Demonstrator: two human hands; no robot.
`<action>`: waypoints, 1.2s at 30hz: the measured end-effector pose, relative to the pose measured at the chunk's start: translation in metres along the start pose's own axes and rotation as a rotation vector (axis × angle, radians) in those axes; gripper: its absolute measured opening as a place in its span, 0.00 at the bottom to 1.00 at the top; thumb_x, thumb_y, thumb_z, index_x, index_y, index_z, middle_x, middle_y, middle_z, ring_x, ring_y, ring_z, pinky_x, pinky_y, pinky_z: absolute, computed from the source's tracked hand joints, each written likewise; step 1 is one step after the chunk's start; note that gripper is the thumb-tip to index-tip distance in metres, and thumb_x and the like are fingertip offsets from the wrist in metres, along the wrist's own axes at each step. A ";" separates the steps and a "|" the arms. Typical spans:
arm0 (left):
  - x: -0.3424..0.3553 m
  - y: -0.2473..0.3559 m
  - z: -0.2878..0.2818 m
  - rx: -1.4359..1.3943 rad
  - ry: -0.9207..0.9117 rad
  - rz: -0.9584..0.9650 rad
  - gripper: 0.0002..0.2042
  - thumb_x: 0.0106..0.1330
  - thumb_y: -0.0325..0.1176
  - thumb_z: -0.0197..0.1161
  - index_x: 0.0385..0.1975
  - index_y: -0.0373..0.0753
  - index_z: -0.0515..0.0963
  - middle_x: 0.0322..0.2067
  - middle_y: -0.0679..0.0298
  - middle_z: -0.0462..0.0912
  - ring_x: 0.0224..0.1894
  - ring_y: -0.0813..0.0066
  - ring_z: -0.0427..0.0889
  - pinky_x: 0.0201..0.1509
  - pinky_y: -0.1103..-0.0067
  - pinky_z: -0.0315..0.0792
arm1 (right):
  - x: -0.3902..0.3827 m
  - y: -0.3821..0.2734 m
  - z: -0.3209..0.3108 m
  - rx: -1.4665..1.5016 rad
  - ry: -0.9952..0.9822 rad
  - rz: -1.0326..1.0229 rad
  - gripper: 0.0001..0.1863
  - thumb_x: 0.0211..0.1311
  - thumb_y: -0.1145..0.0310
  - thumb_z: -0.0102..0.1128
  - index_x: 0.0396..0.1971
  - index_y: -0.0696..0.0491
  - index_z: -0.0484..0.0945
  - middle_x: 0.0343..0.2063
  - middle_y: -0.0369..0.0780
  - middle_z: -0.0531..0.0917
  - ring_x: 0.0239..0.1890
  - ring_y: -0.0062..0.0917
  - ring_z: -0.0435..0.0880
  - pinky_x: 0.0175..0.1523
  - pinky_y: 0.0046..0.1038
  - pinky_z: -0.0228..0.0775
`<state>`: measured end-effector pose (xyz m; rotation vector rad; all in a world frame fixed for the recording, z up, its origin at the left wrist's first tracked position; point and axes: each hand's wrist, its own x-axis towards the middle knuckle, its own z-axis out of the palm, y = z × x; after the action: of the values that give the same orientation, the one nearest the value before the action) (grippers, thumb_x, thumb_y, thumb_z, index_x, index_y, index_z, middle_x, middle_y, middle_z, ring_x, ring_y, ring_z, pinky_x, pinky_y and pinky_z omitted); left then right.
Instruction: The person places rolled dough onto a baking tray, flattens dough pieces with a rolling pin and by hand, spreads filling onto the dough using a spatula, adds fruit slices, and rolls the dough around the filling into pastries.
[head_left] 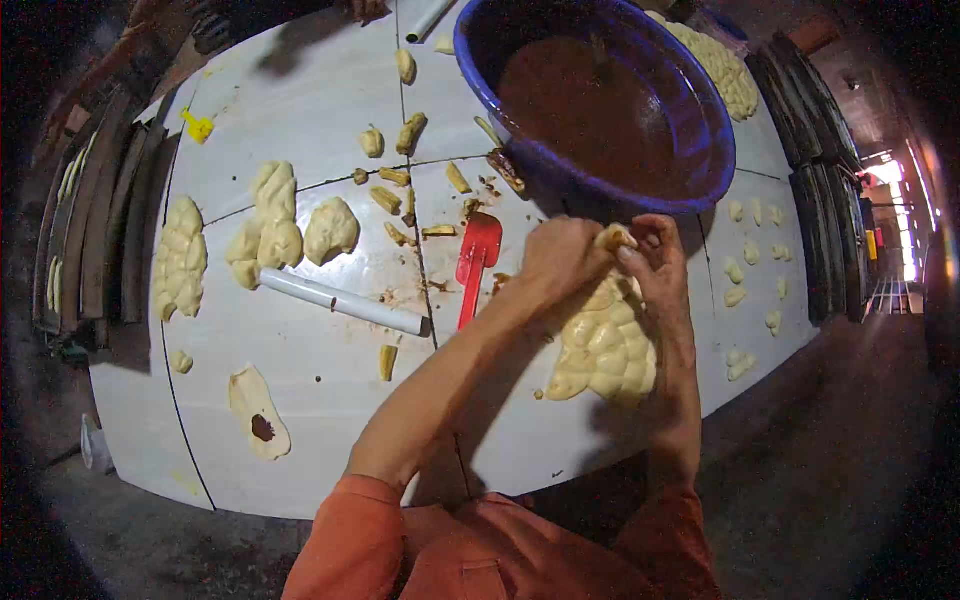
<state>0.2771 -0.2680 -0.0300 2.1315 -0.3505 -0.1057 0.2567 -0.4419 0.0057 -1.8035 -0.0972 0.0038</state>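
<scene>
Both my hands are just in front of the near rim of a blue-purple basin (715, 190). My left hand (560, 262) is closed, its fingertips meeting a small piece of dough (612, 238) with brown filling showing at its top. From the other side, my right hand (662, 262) pinches that same piece between thumb and fingers. Below my hands lies a lumpy slab of pale dough balls pressed together (603, 350). A red plastic scoop (480, 250) rests on the table to the left of my left forearm. Brown filling (590, 110) coats the inside of the basin.
A white tube (345, 302) lies left of the scoop. Several dough lumps (278, 215) and a flat dough piece with filling (262, 410) are farther left. Yellowish sticks (387, 200) are scattered mid-table. Small dough pieces (735, 270) sit at right. Dark stacked trays (805, 110) flank the table.
</scene>
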 end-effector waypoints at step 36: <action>-0.377 -0.027 -0.142 -0.366 0.349 -0.884 0.18 0.71 0.41 0.66 0.53 0.34 0.82 0.39 0.56 0.88 0.41 0.74 0.87 0.42 0.76 0.78 | -0.156 -0.065 0.262 -0.266 -0.885 0.154 0.19 0.67 0.66 0.64 0.55 0.57 0.80 0.41 0.49 0.87 0.37 0.32 0.90 0.43 0.33 0.81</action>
<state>-0.0476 -0.0301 0.0039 1.7492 0.7740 -0.2730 0.0824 -0.1833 -0.0003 -1.9469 -0.6069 0.9372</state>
